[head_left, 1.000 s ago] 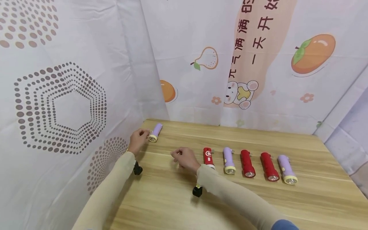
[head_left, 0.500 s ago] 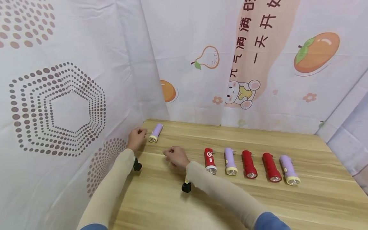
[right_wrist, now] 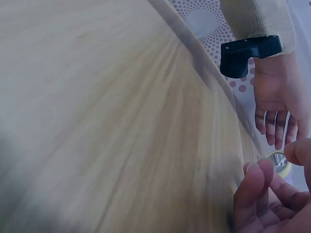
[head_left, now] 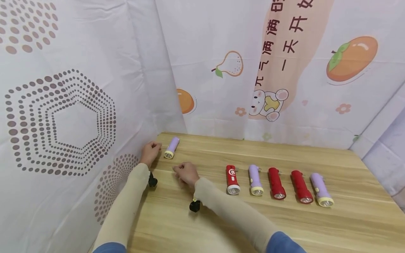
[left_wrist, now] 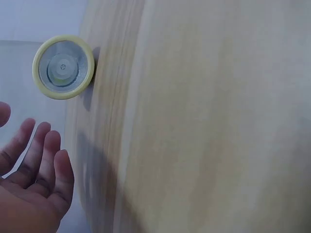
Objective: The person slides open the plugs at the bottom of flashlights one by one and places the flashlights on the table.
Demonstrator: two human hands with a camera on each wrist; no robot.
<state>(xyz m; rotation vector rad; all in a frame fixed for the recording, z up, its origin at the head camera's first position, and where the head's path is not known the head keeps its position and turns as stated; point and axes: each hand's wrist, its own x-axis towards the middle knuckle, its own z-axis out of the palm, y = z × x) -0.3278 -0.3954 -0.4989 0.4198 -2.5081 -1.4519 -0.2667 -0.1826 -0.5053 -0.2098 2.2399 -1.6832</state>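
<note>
A purple flashlight [head_left: 172, 147] with a pale yellow head lies at the far left corner of the table. Just left of it is my left hand [head_left: 150, 153], its relaxed fingers apart from the flashlight. In the left wrist view the flashlight's round lens [left_wrist: 63, 68] faces the camera, beyond the fingertips of the left hand [left_wrist: 36, 174]. My right hand [head_left: 186, 173] hovers over the table to the right and nearer, fingers loosely bent and holding nothing. The right wrist view shows the right hand's fingers [right_wrist: 250, 194] bent, with a gap to the thumb.
To the right lies a row of flashlights: a red one with a white head [head_left: 232, 180], a purple one [head_left: 255, 180], two plain red ones [head_left: 276, 182] and another purple one [head_left: 321, 189]. Printed cloth walls [head_left: 209, 119] border the wooden table [head_left: 202, 228] at the left and back.
My right hand has moved left, away from the row toward the corner flashlight. My left hand has drawn slightly back from that flashlight. The flashlights stay in place on the table.
</note>
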